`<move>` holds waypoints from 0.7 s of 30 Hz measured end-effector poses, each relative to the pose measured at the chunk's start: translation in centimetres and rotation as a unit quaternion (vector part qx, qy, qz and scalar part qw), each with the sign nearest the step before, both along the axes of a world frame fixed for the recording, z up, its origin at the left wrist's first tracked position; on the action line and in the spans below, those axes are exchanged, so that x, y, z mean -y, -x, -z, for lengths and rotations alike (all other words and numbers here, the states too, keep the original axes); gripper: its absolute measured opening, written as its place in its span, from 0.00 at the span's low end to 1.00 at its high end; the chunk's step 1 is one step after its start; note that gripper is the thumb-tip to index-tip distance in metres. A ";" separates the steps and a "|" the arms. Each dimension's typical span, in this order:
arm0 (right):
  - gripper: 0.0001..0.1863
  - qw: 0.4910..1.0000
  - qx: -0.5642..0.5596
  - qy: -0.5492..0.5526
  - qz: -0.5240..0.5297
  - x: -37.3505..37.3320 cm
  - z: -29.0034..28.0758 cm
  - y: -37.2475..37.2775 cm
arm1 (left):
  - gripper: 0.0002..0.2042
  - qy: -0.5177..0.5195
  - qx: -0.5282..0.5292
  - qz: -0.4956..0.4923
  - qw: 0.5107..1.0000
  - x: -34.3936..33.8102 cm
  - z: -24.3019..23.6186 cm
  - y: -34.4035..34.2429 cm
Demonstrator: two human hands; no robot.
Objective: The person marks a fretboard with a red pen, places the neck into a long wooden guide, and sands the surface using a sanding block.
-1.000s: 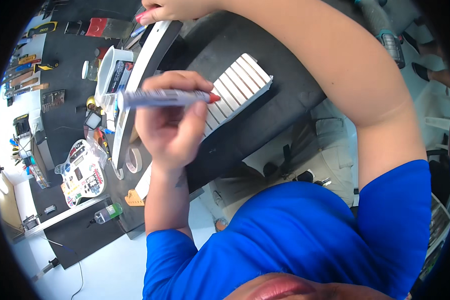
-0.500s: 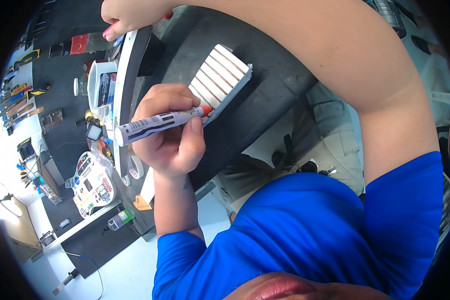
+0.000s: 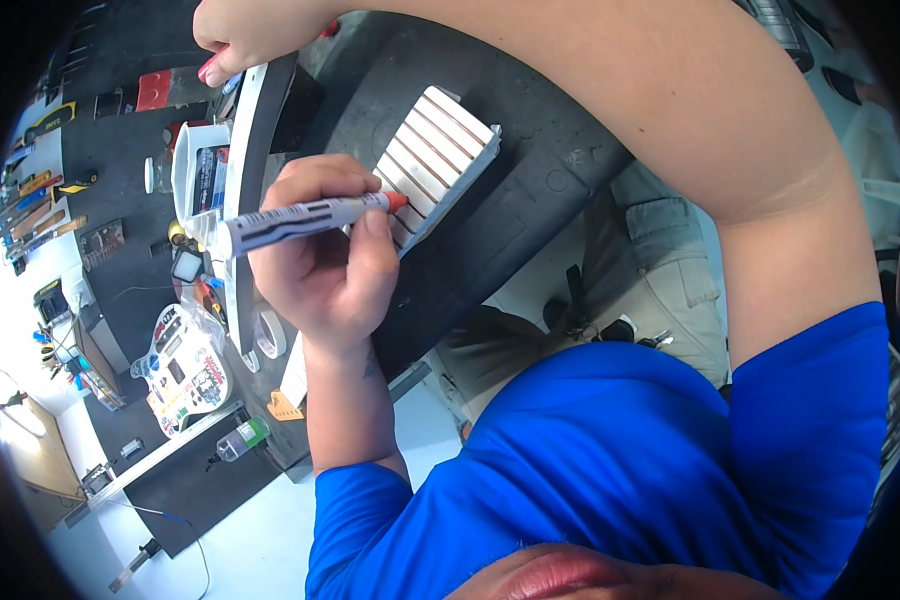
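My left hand (image 3: pixel 325 255) is closed around a white marker (image 3: pixel 285 220), its red tip lying over a white piece crossed by parallel copper-coloured lines (image 3: pixel 435 140). That piece rests at an angle on a dark padded surface (image 3: pixel 480 250). At the top, my right hand (image 3: pixel 245 32) is curled at the upper end of a long white rail (image 3: pixel 239 190), with something red by the thumb; whether it grips the rail or a small object is unclear.
Left of the rail are a white container (image 3: pixel 185 170), tape roll (image 3: pixel 268 335), sticker-covered guitar body (image 3: pixel 182 375) and spray bottle (image 3: pixel 240 440). Various hand tools (image 3: pixel 40 200) line the far left. A dark power tool (image 3: pixel 780 30) sits at the upper right.
The view has shifted, moving the piece and rail left in the picture. The marker tip moved down along the lined piece, then slightly up and left over the last half second.
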State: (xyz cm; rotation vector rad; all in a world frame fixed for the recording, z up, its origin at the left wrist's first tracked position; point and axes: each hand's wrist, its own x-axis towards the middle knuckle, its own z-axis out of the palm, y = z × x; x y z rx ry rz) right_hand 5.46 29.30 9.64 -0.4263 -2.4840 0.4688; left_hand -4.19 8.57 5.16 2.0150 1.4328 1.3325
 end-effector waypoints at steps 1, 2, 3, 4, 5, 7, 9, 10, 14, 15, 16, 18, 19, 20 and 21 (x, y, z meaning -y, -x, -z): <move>0.24 1.000 0.000 0.000 0.000 -0.1 0.0 -0.3 | 0.12 0.016 0.013 -0.023 1.000 0.0 -0.1 -0.1; 0.24 1.000 -0.003 0.002 -0.022 -0.3 0.0 -0.8 | 0.10 0.003 -0.023 -0.014 1.000 -0.2 0.0 0.5; 0.24 0.999 -0.006 0.003 -0.043 -0.4 -0.1 -1.1 | 0.10 0.002 -0.022 -0.014 1.000 -0.3 0.0 0.3; 0.24 0.999 -0.006 0.003 -0.044 -0.3 -0.1 -1.1 | 0.10 0.017 0.003 -0.052 0.998 -0.3 -0.1 -0.1; 0.24 0.999 -0.004 0.005 -0.035 -0.1 -0.2 -1.1 | 0.09 0.032 0.029 -0.090 0.995 -0.4 -0.2 -0.4; 0.24 1.000 -0.002 0.006 -0.027 0.0 -0.1 -0.7 | 0.09 0.040 0.040 -0.099 0.994 -0.8 -0.3 -0.4; 0.25 1.000 0.012 -0.011 0.005 -0.1 0.2 0.3 | 0.08 0.068 0.022 -0.180 0.981 -1.3 -0.5 -0.7; 0.25 1.000 0.011 -0.012 0.003 0.1 -0.2 -0.1 | 0.11 0.061 0.040 -0.170 0.983 -1.3 -0.3 -0.1; 0.25 0.998 0.043 0.005 -0.035 0.1 -0.7 -1.2 | 0.17 -0.009 0.086 -0.138 0.987 -0.8 -0.2 -0.3; 0.25 0.998 0.040 0.002 -0.039 0.1 -0.7 -1.2 | 0.17 -0.009 0.086 -0.138 0.987 -0.5 -0.2 -0.3; 0.25 0.998 0.041 0.002 -0.038 0.1 -0.6 -1.4 | 0.17 -0.009 0.090 -0.086 0.992 0.0 -0.3 -0.3; 0.25 0.999 0.016 0.014 -0.043 0.3 -0.5 -1.7 | 0.25 -0.003 0.123 -0.012 0.992 0.3 -0.1 -0.3; 0.25 0.999 0.017 0.015 -0.043 0.6 -0.6 -1.5 | 0.25 -0.002 0.123 -0.012 0.992 0.4 0.1 -0.5; 0.25 0.999 0.025 0.025 -0.017 1.2 -0.9 -1.2 | 0.25 0.003 0.108 0.010 0.994 0.6 0.3 -0.8; 0.25 0.999 0.033 0.035 0.010 1.5 -1.0 -1.0 | 0.26 0.007 0.093 0.033 0.995 0.7 0.4 -0.8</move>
